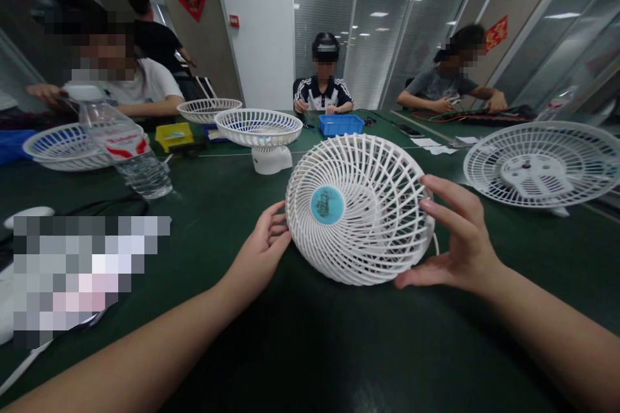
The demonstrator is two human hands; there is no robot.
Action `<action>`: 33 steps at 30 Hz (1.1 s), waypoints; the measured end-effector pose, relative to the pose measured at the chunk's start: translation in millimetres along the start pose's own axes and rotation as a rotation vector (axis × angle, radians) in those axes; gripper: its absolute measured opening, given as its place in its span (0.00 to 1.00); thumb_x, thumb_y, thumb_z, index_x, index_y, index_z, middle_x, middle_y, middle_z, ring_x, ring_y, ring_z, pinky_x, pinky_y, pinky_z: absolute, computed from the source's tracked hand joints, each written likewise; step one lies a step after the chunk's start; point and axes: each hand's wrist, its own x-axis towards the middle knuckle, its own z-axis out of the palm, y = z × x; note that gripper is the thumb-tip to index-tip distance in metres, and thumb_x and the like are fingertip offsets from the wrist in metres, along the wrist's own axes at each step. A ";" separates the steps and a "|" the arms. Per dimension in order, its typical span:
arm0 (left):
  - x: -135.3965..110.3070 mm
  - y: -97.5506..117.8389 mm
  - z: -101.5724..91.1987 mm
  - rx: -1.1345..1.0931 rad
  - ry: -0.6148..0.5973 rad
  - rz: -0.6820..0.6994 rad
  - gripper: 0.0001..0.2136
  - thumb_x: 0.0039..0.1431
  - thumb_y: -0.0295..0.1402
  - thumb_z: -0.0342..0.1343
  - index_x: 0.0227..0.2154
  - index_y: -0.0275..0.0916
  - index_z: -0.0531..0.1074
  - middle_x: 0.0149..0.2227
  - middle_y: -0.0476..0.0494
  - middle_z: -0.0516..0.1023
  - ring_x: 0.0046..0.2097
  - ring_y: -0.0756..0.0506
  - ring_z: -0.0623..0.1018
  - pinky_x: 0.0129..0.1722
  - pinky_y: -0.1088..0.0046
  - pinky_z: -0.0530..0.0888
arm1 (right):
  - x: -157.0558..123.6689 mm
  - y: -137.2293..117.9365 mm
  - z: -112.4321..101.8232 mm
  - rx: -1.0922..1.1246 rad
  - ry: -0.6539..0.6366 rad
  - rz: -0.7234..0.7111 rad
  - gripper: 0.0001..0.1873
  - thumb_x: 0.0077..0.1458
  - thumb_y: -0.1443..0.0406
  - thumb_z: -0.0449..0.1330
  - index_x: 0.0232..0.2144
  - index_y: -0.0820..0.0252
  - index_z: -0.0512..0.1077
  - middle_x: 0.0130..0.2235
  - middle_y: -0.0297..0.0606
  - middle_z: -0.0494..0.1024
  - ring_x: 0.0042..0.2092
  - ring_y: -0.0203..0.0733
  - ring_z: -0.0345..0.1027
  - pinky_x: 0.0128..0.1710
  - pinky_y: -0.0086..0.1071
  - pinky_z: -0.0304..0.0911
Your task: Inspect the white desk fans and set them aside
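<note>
A round white fan grille [361, 206] with curved ribs and a light blue centre badge [327, 205] faces me, slightly tilted. My left hand [274, 232] is closed on its left edge. On the right rim, my right hand [458, 232] grips it with the thumb low and the fingers higher up. A bit of white cable [436, 244] shows beside the right rim. Whatever lies behind the grille is mostly hidden by its ribs.
Fan parts stand around: a white fan head on a base [259, 129], a large open grille [542, 164] and another grille [62, 147]. A water bottle [128, 148], blue bin [341, 124] and yellow box [174, 135] share the green table [217, 193]. Several people work beyond.
</note>
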 end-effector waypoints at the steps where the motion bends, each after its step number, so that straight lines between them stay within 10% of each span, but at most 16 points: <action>1: 0.0 -0.2 -0.2 -0.001 0.001 -0.001 0.26 0.58 0.36 0.53 0.58 0.36 0.54 0.52 0.35 0.69 0.49 0.43 0.73 0.53 0.60 0.69 | -0.2 -0.9 -0.1 -0.025 0.008 0.003 0.63 0.29 0.42 0.69 0.65 0.54 0.51 0.61 0.46 0.57 0.58 0.57 0.57 0.56 0.53 0.58; 18: -5.1 9.4 1.4 -0.027 0.007 -0.031 0.26 0.60 0.35 0.51 0.59 0.35 0.54 0.57 0.34 0.67 0.53 0.42 0.72 0.55 0.60 0.67 | -14.6 18.2 6.0 0.280 -0.033 0.243 0.64 0.32 0.44 0.69 0.66 0.46 0.40 0.66 0.43 0.41 0.65 0.56 0.45 0.56 0.53 0.60; 33: -5.2 6.3 -1.2 0.052 -0.013 -0.017 0.25 0.59 0.36 0.52 0.59 0.39 0.56 0.59 0.36 0.66 0.56 0.42 0.71 0.57 0.59 0.65 | -7.7 15.3 -7.2 0.364 -0.214 0.240 0.56 0.40 0.54 0.69 0.66 0.50 0.44 0.65 0.45 0.46 0.65 0.51 0.46 0.53 0.43 0.66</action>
